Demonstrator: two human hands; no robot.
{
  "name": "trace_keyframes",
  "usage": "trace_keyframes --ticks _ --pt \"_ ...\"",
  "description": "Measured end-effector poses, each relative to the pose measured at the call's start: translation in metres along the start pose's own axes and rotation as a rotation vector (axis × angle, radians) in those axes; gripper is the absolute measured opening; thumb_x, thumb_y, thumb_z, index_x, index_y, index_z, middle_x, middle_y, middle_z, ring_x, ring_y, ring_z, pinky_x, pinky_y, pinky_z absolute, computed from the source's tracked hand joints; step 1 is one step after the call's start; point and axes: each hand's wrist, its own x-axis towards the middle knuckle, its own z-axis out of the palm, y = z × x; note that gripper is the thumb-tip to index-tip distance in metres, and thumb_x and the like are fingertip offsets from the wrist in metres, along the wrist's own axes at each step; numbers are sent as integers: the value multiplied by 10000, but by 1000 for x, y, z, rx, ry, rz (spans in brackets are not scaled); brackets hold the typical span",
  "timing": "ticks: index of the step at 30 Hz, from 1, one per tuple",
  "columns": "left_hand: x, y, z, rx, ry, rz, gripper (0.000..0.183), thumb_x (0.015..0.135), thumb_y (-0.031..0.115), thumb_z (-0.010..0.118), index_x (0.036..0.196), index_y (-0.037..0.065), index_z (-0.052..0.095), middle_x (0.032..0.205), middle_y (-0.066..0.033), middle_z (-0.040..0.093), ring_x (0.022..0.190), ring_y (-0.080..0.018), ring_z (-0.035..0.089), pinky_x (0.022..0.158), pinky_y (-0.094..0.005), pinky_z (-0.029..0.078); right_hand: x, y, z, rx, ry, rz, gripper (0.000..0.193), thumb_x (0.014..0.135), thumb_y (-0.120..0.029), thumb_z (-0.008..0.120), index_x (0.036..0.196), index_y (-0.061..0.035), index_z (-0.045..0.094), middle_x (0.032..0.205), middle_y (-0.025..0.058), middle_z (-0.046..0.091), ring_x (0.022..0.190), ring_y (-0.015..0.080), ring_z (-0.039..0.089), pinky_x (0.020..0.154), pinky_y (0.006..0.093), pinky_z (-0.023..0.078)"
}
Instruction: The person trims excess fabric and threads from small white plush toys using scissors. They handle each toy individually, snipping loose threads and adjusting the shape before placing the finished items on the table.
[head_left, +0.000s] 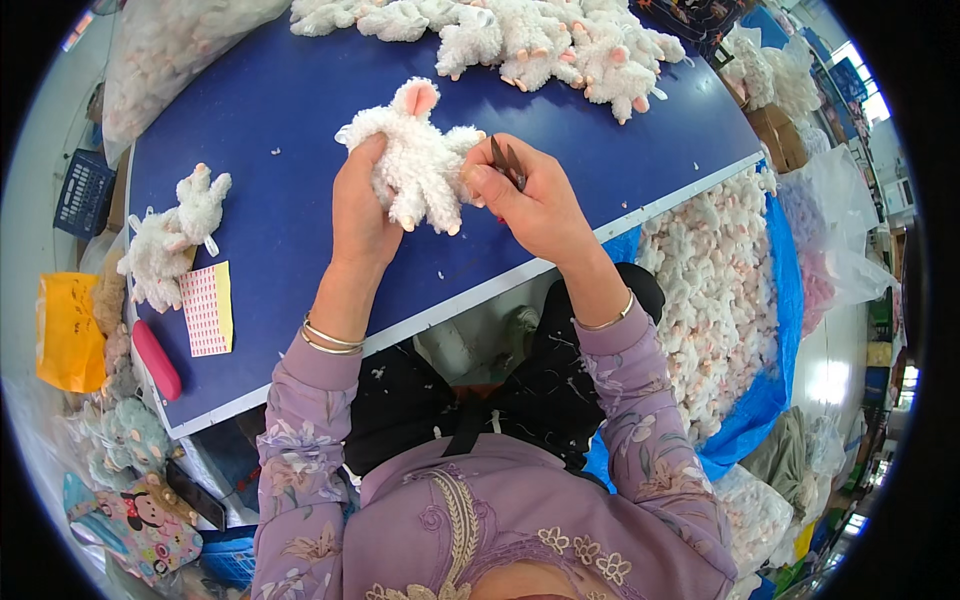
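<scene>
Over the blue table, my left hand point(365, 205) grips a white fluffy plush toy point(418, 165) with a pink ear and small pale feet. My right hand point(530, 200) pinches the toy's right side at a limb. Tucked in that same hand is a pair of small dark scissors point(508, 163), its blades pointing up and slightly apart. What exactly the right fingertips pinch is too small to make out.
More white plush toys point(540, 45) are heaped along the far edge; a couple point(165, 245) lie at left, beside a sticker sheet point(207, 310) and a pink oblong case point(156, 360). On the right, a blue sack point(785, 300) brims with plush toys below the table point(290, 130).
</scene>
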Motion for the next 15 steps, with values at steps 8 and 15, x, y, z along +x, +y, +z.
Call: trace_keyframes --ticks 8,15 --pt "-5 -12 5 588 67 230 223 899 184 609 1020 2 652 874 -4 649 778 -61 570 691 -243 468 0 4 -5 267 -86 123 155 946 -185 556 863 -56 537 684 -44 467 562 19 365 482 200 296" --pt "-6 -8 6 657 74 201 251 879 198 628 1012 -14 647 862 -22 658 761 -68 583 683 -253 475 1 1 -8 420 -258 98 183 951 -164 520 822 -33 516 605 -18 424 491 37 312 438 206 240"
